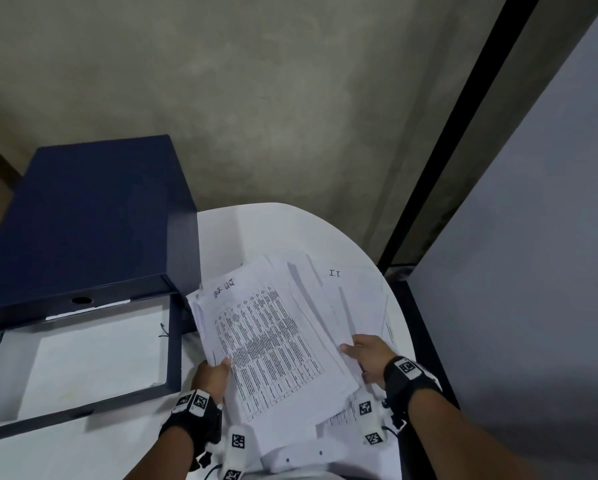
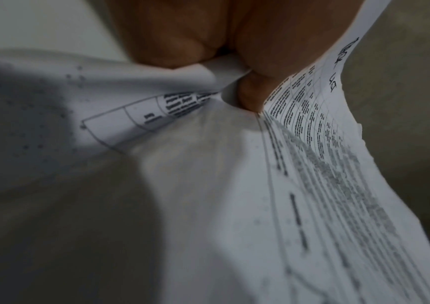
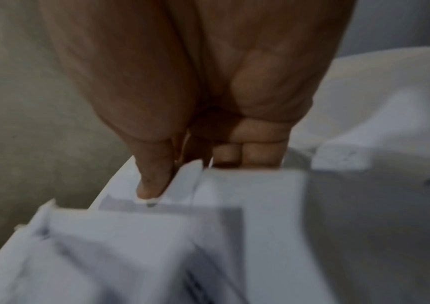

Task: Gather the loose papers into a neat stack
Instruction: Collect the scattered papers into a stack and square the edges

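A bundle of white papers (image 1: 273, 344) with a printed table on the top sheet is lifted at a tilt over the white table (image 1: 256, 226). My left hand (image 1: 214, 374) grips the bundle's left edge, thumb on top; in the left wrist view the papers (image 2: 312, 164) bend round the left hand's thumb (image 2: 250, 96). My right hand (image 1: 368, 355) pinches the bundle's right edge, thumb on top and fingers under. In the right wrist view the right hand's thumb (image 3: 154, 176) presses on the sheets (image 3: 234, 205). More loose sheets (image 1: 353, 292), one marked "I.T.", lie fanned out underneath.
A dark blue box file (image 1: 93, 223) stands at the left of the table, its open lid or tray (image 1: 82, 362) lying flat in front of it. A grey wall rises behind; a dark partition edge (image 1: 429, 341) runs along the table's right side.
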Tool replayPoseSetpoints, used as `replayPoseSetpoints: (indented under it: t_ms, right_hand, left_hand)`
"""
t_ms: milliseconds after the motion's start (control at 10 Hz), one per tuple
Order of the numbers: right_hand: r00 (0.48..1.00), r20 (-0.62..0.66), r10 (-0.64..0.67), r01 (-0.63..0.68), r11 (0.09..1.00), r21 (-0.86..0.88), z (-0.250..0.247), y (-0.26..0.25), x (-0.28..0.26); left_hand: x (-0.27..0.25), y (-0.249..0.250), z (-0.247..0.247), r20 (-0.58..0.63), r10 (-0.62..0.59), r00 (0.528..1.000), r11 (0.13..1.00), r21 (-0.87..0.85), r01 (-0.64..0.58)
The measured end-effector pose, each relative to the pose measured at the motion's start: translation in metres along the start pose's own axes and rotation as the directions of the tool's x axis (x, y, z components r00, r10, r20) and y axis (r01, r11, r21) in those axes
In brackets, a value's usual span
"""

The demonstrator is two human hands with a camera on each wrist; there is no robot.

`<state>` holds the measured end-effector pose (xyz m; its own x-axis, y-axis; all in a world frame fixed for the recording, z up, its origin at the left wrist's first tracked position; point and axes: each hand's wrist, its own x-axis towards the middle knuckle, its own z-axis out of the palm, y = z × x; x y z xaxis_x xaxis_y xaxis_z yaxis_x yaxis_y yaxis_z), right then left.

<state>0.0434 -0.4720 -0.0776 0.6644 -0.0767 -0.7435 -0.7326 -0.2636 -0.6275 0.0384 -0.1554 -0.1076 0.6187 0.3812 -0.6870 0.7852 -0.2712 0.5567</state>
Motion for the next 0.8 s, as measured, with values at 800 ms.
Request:
replayPoseSetpoints:
  t_ms: [800]
  right_hand:
    - [0.853,-0.451,-0.264,0.244,0.964,-0.104,-0.102,-0.042,-0.018]
  left_hand:
    - [-0.015,0.008,-0.005,0.013,0.036,0.999,0.996,0.086,-0.037]
